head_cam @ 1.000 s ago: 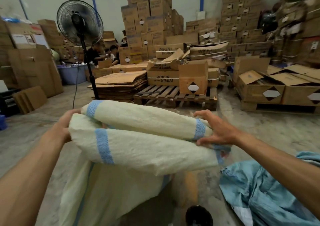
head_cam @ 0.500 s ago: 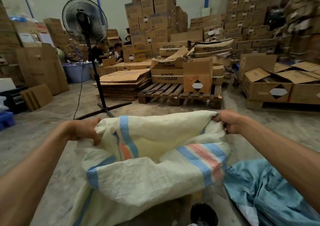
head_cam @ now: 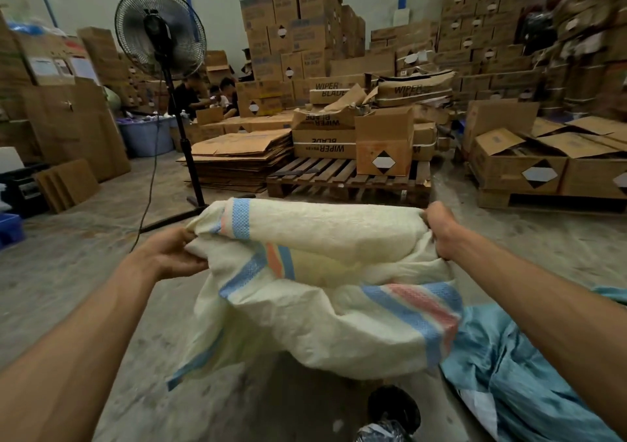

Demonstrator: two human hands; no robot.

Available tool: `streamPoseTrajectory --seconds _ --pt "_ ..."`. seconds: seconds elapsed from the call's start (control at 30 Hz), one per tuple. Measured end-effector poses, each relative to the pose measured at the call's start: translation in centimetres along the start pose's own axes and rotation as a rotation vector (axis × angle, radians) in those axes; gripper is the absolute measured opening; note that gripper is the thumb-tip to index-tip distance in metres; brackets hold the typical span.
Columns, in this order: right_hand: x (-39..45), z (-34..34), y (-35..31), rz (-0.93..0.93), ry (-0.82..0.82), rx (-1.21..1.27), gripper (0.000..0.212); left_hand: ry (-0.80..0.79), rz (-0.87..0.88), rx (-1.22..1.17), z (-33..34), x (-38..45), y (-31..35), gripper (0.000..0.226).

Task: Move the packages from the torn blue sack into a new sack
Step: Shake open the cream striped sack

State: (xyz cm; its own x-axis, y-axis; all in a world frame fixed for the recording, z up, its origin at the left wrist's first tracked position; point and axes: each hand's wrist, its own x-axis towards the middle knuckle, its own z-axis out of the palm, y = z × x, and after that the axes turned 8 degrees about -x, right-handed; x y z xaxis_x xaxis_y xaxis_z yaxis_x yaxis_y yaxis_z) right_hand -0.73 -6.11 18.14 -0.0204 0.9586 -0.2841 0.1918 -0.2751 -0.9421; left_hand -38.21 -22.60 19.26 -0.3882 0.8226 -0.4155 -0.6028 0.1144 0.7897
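I see the big cream sack [head_cam: 325, 292] held up in front of me over the floor [head_cam: 68, 272]. The blue sack [head_cam: 515, 367] lies low on my right. My left hand [head_cam: 169, 255] and right hand [head_cam: 439, 226] each grip the cream sack's top edge tight.

Single view: head-worn wide-angle camera, facing forward and down across a warehouse floor [head_cam: 101, 292], straight lines bowing toward the frame edges. Near field: both forearms reach in from the lower corners, the left hand [head_cam: 169, 255] and right hand [head_cam: 441, 227] close below the lens at mid-frame. Far field: pedestal fan [head_cam: 161, 31] and stacked cartons [head_cam: 298, 17] stand well beyond; no second view shares the scene.
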Motion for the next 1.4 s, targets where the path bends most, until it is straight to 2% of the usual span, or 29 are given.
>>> streamPoseTrajectory --seconds 0.1,0.2,0.23,0.33,0.37,0.4,0.47,0.53,0.6,0.67,0.73,0.77,0.83,0.87,0.93,1.0,1.07,1.1,1.17,1.23,1.3,1.4 --pt "0.2 -1.0 -0.1 0.037 0.022 0.018 0.03 -0.067 0.062 0.058 0.3 -0.5 0.3 0.033" --pt "0.4 -1.8 -0.2 0.063 0.056 0.04 0.036 -0.22 0.194 0.047 -0.8 -0.6 1.2 0.026" --pt "0.4 -2.1 -0.4 0.06 0.055 0.051 0.036 -0.314 0.207 0.019 -1.9 -0.4 1.6 0.028" --pt "0.8 -2.4 -1.6 0.016 0.077 0.123 0.04 -0.817 0.121 -0.069 -5.9 1.3 3.1 0.059" --pt "1.1 -2.3 -2.0 0.016 0.071 0.155 0.044 -0.849 0.142 -0.015 -6.5 1.6 3.4 0.061" --pt "1.7 -2.1 -2.1 0.016 0.072 0.179 0.045 -0.832 0.163 0.075 -6.4 2.1 3.5 0.063" --pt "2.9 -2.1 -1.9 0.01 0.105 0.105 0.037 -0.467 0.21 0.317 -5.2 2.4 3.7 0.086" --pt "3.8 -2.2 -1.0 -0.027 0.032 -0.086 0.026 -0.276 0.325 0.503 -3.8 3.1 3.5 0.092" --pt "3.9 -2.3 -0.4 -0.135 -0.134 -0.268 0.049 -0.063 0.405 0.627 -1.7 3.4 2.6 0.07" --pt "3.5 -2.2 -0.3 -0.32 -0.291 -0.5 0.076 0.238 0.539 0.957 -0.5 4.3 1.7 0.046" --pt "2.8 -1.8 -0.5 -0.513 -0.435 -0.729 0.092 0.436 0.689 1.232 -0.2 5.4 1.0 0.043" --pt "2.4 -1.4 -0.6 -0.58 -0.474 -0.855 0.093 0.492 0.751 1.268 -0.3 5.8 0.7 0.042" --pt "1.7 -0.5 -0.7 -0.7 -0.41 -1.097 0.078 0.574 0.807 1.27 -0.1 5.8 0.2 0.037" --pt "1.3 0.1 -0.7 -0.772 -0.312 -1.207 0.066 0.642 0.82 1.306 0.0 5.6 0.0 0.035" --pt "1.1 1.0 -0.3 -0.975 -0.005 -1.374 0.045 0.797 0.835 1.441 0.4 5.1 -0.1 0.028" --pt "1.4 1.8 0.6 -1.124 0.362 -1.471 0.034 0.845 0.839 1.439 0.7 5.0 -0.1 0.021" --pt "1.7 2.4 1.5 -1.133 0.587 -1.406 0.03 0.847 0.812 1.354 0.6 5.0 -0.6 0.024" --pt "1.7 2.7 1.6 -1.101 0.609 -1.298 0.028 0.867 0.795 1.3 0.3 5.0 -0.8 0.026" --pt "1.1 3.1 1.0 -0.957 0.546 -0.972 0.028 0.918 0.749 1.249 -0.5 4.9 -1.0 0.028" --pt "0.8 3.2 0.1 -0.73 0.361 -0.707 0.037 0.93 0.685 1.169 -1.3 4.7 -1.0 0.026" --pt "0.7 3.4 -0.2 -0.483 0.062 -0.46 0.037 0.874 0.594 0.917 -1.5 4.5 -0.7 0.026" --pt "0.2 3.5 -0.1 -0.143 -0.305 0.025 0.034 0.533 0.334 0.381 -0.7 3.7 -0.2 0.017"
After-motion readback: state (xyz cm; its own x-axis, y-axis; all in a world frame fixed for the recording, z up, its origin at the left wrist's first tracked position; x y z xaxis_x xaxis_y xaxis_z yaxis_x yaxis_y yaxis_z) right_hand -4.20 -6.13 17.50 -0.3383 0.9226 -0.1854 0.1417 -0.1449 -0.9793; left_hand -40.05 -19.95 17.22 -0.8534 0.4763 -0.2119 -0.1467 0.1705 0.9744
